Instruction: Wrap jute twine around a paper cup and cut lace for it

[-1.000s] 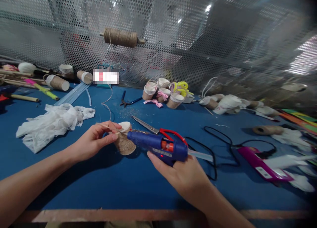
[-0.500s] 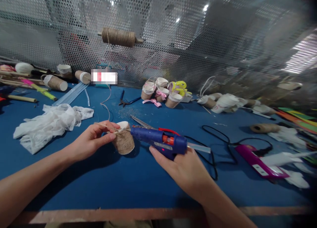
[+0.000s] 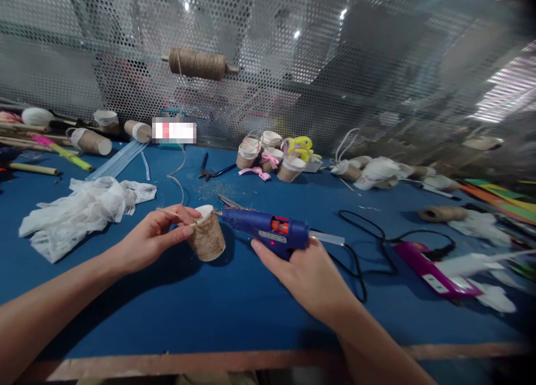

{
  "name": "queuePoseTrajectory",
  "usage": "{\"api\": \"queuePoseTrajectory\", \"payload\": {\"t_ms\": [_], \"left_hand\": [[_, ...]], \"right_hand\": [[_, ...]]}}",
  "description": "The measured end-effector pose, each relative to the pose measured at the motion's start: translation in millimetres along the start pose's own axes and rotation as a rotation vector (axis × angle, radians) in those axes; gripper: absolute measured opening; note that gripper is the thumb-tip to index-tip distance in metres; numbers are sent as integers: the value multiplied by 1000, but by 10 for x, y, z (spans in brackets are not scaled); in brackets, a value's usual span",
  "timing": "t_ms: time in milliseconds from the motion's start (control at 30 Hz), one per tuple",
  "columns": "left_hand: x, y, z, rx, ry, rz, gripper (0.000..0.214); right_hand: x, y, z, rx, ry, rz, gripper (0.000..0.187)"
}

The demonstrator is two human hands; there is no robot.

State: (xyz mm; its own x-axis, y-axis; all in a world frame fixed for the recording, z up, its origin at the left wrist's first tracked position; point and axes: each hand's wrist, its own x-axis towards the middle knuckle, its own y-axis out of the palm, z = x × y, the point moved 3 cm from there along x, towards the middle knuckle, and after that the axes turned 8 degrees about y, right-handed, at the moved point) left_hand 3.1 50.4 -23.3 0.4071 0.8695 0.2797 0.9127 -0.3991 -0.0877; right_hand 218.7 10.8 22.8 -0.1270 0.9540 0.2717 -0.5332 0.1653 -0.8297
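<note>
- The glue gun (image 3: pixel 251 222) was gripped in the right hand (image 3: pixel 312 273), with the fingers wrapped round its handle and a small red light lit on its side.
- A clear glue stick (image 3: pixel 329 238) was left poking out of the gun's back end.
- The nozzle was pointed left, right up at the rim of a twine-wrapped cup (image 3: pixel 207 242); whether the two were actually touching couldn't be told, too small.
- That cup was placed in front of the person, between both hands, a bit tilted, with its white inside partly shown.
- A light strand (image 3: pixel 191 225) was pinched by the left hand (image 3: pixel 165 234) at the cup's rim, thumb and fingers closed on it; whether some cup wall was caught too couldn't be made out.
- Thin twine (image 3: pixel 182 193) was strung down from a spool (image 3: pixel 196 64) mounted against the perforated metal panel (image 3: pixel 285 56).
- Scissors (image 3: pixel 228 201) were mostly hidden behind the gun, blades showing.
- White lace (image 3: pixel 90 212) was heaped off to the left on the blue table (image 3: pixel 234 318).
- Pliers (image 3: pixel 215 173) were left lying further back, near some finished-looking little cups (image 3: pixel 291 169).
- A purple power strip (image 3: pixel 456 284) was parked over on the right, beside a black cord (image 3: pixel 362 279).
</note>
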Motion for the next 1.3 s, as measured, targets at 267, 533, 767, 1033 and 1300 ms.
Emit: {"api": "queuePoseTrajectory", "payload": {"t_ms": [267, 533, 767, 1033, 1300], "left_hand": [[-3, 10, -10, -8, -13, -19, 22], [-6, 1, 5, 6, 8, -10, 20], [-2, 4, -5, -1, 31, -31, 20], [-18, 4, -51, -52, 66, -48, 20], [-17, 3, -40, -69, 81, -19, 21]], "right_hand": [[36, -12, -24, -71, 25, 58, 20], [72, 49, -68, 45, 54, 36, 17], [166, 71, -149, 232, 186, 88, 24], [577, 105, -489, 405, 479, -34, 17], [1077, 320, -770, 136, 598, 72, 26]]}}
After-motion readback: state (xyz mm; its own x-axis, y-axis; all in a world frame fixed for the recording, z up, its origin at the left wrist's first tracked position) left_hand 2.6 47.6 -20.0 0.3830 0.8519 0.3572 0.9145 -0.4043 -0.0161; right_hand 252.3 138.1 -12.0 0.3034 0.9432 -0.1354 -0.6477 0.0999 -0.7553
